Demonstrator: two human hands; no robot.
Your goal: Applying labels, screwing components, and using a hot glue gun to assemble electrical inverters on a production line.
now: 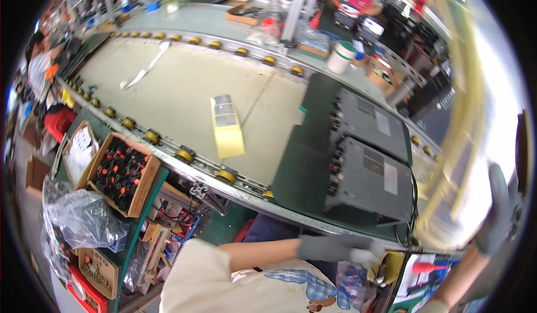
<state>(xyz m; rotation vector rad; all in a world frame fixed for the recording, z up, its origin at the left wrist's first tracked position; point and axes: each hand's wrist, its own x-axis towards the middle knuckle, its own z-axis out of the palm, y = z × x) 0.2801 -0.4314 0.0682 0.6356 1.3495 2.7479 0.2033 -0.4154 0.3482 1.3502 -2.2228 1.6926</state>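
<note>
My left hand [330,249], in a grey glove with paler fingertips, is in front of my body, just off the near edge of the conveyor line. Its fingers are smeared, and whether they hold anything is unclear. On the far right my right hand [494,215], also gloved in grey, is raised with its fingers stretched upward. It is beside a large, blurred, yellowish see-through sheet [456,162] against strong white glare; contact cannot be made out. Two dark grey metal-cased devices [372,173] lie side by side on a green mat [296,173], left of that sheet.
A yellow and grey label strip [228,131] and a white strap [146,69] lie on the conveyor [184,83]. To the left, a carton of black and orange parts [120,173] stands near clear plastic bags [84,218]. A red-handled tool [428,267] lies at lower right. Another person [42,72] is at far left.
</note>
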